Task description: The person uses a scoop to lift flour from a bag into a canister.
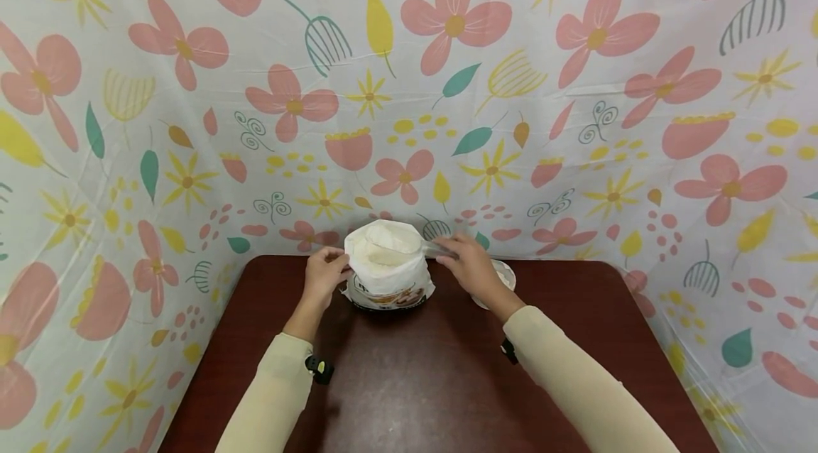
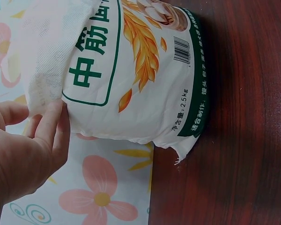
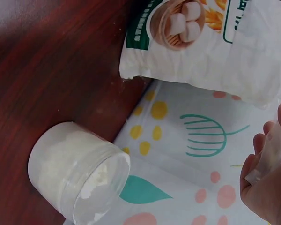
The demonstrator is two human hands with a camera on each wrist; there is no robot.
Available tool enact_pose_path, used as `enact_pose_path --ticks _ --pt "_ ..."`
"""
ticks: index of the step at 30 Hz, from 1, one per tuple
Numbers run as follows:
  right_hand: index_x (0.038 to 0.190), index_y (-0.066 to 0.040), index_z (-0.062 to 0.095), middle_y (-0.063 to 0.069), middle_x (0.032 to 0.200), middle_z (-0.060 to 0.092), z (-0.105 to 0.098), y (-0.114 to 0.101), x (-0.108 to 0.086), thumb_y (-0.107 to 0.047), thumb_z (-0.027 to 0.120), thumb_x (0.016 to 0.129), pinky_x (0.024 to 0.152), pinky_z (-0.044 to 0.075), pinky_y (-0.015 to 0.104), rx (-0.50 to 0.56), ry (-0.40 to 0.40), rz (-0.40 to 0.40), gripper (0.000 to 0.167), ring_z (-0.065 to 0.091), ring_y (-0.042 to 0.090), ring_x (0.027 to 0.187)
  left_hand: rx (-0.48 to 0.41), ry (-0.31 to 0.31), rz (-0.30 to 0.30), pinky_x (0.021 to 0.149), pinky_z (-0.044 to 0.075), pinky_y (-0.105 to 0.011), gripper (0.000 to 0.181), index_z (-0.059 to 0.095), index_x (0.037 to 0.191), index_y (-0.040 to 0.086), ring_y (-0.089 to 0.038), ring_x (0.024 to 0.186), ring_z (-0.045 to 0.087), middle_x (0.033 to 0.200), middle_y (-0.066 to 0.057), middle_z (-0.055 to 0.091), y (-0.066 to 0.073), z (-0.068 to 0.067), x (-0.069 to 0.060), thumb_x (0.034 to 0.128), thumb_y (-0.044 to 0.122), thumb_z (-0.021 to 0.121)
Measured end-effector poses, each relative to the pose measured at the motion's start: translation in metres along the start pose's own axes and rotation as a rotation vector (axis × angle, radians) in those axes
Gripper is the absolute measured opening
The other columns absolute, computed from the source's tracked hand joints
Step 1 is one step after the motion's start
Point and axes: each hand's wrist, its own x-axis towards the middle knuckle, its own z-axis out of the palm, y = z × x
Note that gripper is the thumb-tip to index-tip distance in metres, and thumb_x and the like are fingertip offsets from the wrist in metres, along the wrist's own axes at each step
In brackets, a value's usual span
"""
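A white flour bag with green print and a wheat picture stands upright, its top wide apart and white flour showing inside. My left hand pinches the folded rim on the bag's left side; the left wrist view shows thumb and fingers on the woven edge. On the other side, my right hand grips the pale, see-through handle of a scoop-like utensil that reaches over the rim into the bag. Its far end, by the flour, is hard to make out.
A clear round jar partly filled with white powder stands right of the bag, partly behind my right forearm in the head view. The dark red-brown table meets a flower-patterned sheet just behind the bag.
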Motion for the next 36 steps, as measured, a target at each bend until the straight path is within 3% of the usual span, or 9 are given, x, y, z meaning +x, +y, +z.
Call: enact_pose_path --ticks 9,15,23,31,36 --pt "0.132 -0.012 0.072 0.004 0.107 0.068 0.004 0.001 -0.002 -0.016 0.077 0.094 0.070 0.051 0.032 0.046 0.014 0.023 0.038 0.055 0.017 0.086 0.010 -0.009 -0.005 0.086 0.067 -0.039 0.020 0.062 0.113 -0.013 -0.017 0.083 0.067 0.101 -0.017 0.058 0.000 0.000 0.000 0.0985 0.001 0.063" --pt "0.134 -0.015 0.071 0.001 0.108 0.066 0.003 0.001 -0.004 -0.018 0.075 0.095 0.072 0.051 0.032 0.071 -0.012 0.071 0.039 0.055 0.016 0.088 0.040 -0.028 -0.010 0.095 0.064 -0.046 0.022 0.062 0.117 -0.010 -0.020 0.090 0.069 0.107 -0.019 0.057 0.000 0.000 0.000 0.1001 0.003 0.063" --pt "0.136 -0.015 0.069 0.005 0.117 0.067 -0.008 0.002 -0.004 -0.017 0.073 0.098 0.079 0.056 0.037 0.068 -0.033 0.074 0.039 0.061 0.022 0.102 0.031 -0.034 -0.007 0.101 0.059 -0.055 0.025 0.061 0.119 -0.013 -0.020 0.089 0.069 0.107 -0.020 0.056 0.000 0.000 0.000 0.1005 0.003 0.063" --pt "0.134 -0.015 0.071 0.003 0.103 0.063 -0.029 0.001 -0.004 -0.015 0.074 0.096 0.068 0.049 0.032 -0.003 -0.009 -0.003 0.037 0.052 0.017 0.084 0.032 -0.027 -0.008 0.099 0.061 -0.052 0.021 0.062 0.116 -0.012 -0.019 0.088 0.069 0.106 -0.019 0.056 0.001 -0.001 0.000 0.1004 0.002 0.062" --pt "0.138 -0.018 0.068 0.003 0.108 0.063 -0.044 0.003 -0.009 -0.019 0.072 0.099 0.067 0.049 0.031 -0.020 -0.034 0.018 0.039 0.052 0.016 0.078 0.036 -0.019 -0.011 0.097 0.062 -0.049 0.020 0.062 0.115 -0.011 -0.018 0.087 0.068 0.104 -0.018 0.057 0.001 -0.001 0.000 0.1000 0.002 0.062"
